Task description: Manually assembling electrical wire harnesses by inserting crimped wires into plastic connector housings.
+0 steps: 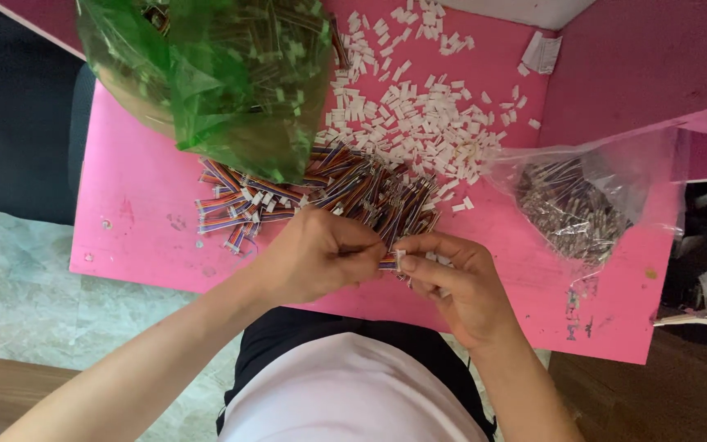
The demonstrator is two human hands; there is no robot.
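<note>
Work surface: a flat, bright pink table top (149, 213) with a smooth, scuffed face, marked by small stains near its front edge.

The left hand (317, 255) is curled nearly closed, its fingertips pinched on a short multicoloured ribbon cable piece (388, 262). The right hand (456, 282) is likewise curled, thumb and forefinger pressed on a small white plastic connector housing (400, 260) at the end of that same cable piece. The two hands meet, fingertips touching, just above the front edge of the table and directly over the person's lap.

Just behind the hands lies a loose heap of striped ribbon cable pieces (329, 192), thin, flexible and tangled, some with white ends. Behind that heap, a wide scatter of small white rectangular plastic housings (419, 115) covers the middle of the table, hard-edged and matt.

At the rear left sits a crumpled translucent green plastic bag (222, 74), bulging with similar parts and overlapping the cable heap. At the right lies a clear, wrinkled plastic bag (591, 196) holding a dense bundle of cables, reaching close to the right edge.

Bare pink surface shows at the left front corner and along the right front, between the right hand and the clear bag. The front edge is straight; the grey floor (26, 278) shows beyond the left edge.
</note>
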